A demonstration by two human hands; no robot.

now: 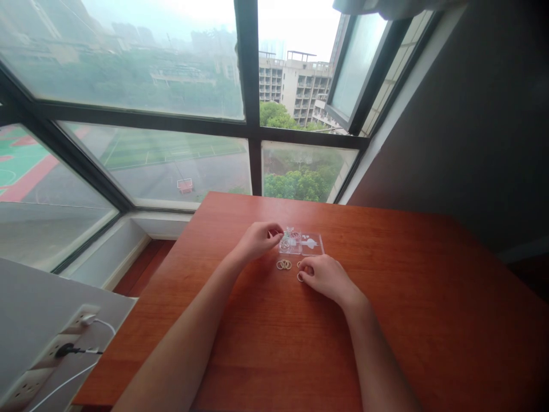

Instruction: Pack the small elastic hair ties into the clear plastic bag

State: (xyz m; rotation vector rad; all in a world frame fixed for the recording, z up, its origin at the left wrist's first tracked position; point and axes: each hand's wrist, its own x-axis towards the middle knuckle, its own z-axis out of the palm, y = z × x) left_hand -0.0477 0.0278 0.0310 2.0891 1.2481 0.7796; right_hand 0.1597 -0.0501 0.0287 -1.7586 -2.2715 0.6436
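My left hand [259,239] is closed in a pinch at the left side of a small clear plastic box [294,249]; whatever the fingertips hold is too small to make out. Inside the box lie several thin rings, some pale and some coloured. Its transparent lid [312,244] lies open to the right, with a white pattern on it. Below the box, several pale rings [283,265] rest overlapping on the table. My right hand [325,277] is closed with its fingertips down at a small pale ring [299,277], and another ring partly shows behind the fingers.
The reddish-brown wooden table [266,355] reaches up to the large framed windows [253,131]. One window pane [360,68] stands open at the upper right. Wall sockets with plugs and cables [66,350] are at the lower left, beside the table's edge.
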